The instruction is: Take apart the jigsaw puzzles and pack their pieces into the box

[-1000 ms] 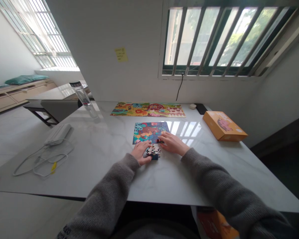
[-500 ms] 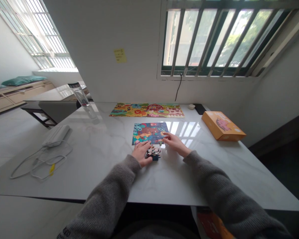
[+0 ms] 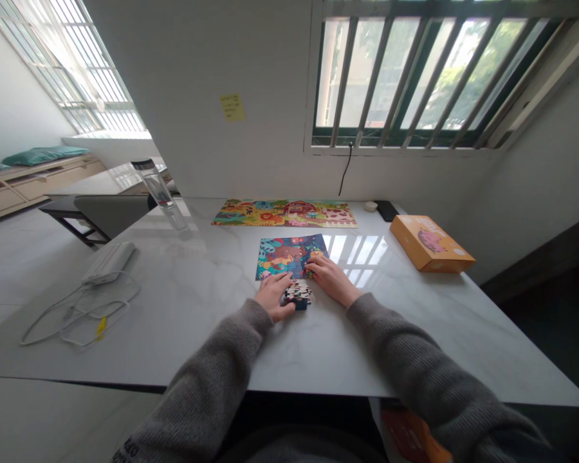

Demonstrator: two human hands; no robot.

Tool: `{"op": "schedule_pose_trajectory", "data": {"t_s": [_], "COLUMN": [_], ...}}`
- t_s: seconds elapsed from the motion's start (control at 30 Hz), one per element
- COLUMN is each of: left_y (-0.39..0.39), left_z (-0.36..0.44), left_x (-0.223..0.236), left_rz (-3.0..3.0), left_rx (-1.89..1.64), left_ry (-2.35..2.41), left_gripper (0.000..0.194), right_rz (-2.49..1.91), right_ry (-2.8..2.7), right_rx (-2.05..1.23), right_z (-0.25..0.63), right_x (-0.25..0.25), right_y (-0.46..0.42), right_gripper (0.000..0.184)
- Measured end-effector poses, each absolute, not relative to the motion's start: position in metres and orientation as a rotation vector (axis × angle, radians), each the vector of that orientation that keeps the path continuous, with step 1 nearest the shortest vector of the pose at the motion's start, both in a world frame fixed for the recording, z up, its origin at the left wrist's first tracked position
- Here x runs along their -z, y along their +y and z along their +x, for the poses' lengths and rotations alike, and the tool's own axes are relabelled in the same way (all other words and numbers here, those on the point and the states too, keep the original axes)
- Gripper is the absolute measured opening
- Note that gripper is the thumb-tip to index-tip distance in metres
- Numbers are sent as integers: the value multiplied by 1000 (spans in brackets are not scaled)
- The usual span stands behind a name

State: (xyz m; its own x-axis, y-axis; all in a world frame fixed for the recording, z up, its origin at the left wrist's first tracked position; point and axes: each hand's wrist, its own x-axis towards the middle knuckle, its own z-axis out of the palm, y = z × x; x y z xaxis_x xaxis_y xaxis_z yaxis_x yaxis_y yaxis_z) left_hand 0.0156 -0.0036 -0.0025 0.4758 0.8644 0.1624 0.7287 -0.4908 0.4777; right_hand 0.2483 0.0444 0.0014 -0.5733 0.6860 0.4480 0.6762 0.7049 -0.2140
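Observation:
A dark blue picture puzzle [image 3: 282,251] with animals on it lies flat on the table in front of me. Close to its near edge is a small stack of puzzle pieces [image 3: 298,293], white and dark on top. My left hand [image 3: 273,297] rests at the left of this stack, fingers stretched out and thumb apart, partly around it. At the puzzle's lower right part, my right hand [image 3: 330,276] has its fingertips pressed together on a small puzzle piece [image 3: 309,274], largely hidden by the fingers.
A long farm-animal picture [image 3: 284,213] lies behind the puzzle. An orange box [image 3: 431,244] and a black phone [image 3: 386,211] are to the right. At the left stand a clear bottle [image 3: 154,183] and a white device [image 3: 110,260] with a looped cable [image 3: 84,341].
My right hand has shifted left and slightly nearer, its fingertips now at the small piece that lay visible beside the puzzle's near edge. The left hand stays in place.

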Motion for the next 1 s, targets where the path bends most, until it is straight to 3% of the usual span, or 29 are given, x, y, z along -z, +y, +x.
{"op": "schedule_pose_trajectory", "data": {"t_s": [0.13, 0.33, 0.6, 0.83, 1.0], "left_y": [-2, -3, -5, -8, -10], "left_z": [15, 15, 16, 18, 21], "left_x": [6, 3, -1, -2, -3], "left_rz": [2380, 2359, 2390, 2426, 2443], "left_rx": [-579, -559, -564, -659, -675], "left_ry": [1350, 1367, 1332, 1286, 1267], "left_gripper": [74, 79, 69, 54, 36], "right_rz": [-1151, -1332, -1118, -1189, -1015], "right_ry": [-2420, -2250, -2457, -1956, -1705], "right_rx": [108, -108, -32, -693, -1123], "right_z": [248, 251, 248, 245, 246], "right_x": [-5, -6, -11, -14, -29], "right_y": [46, 49, 44, 47, 22], "right_gripper": [8, 13, 10, 7, 23]}}
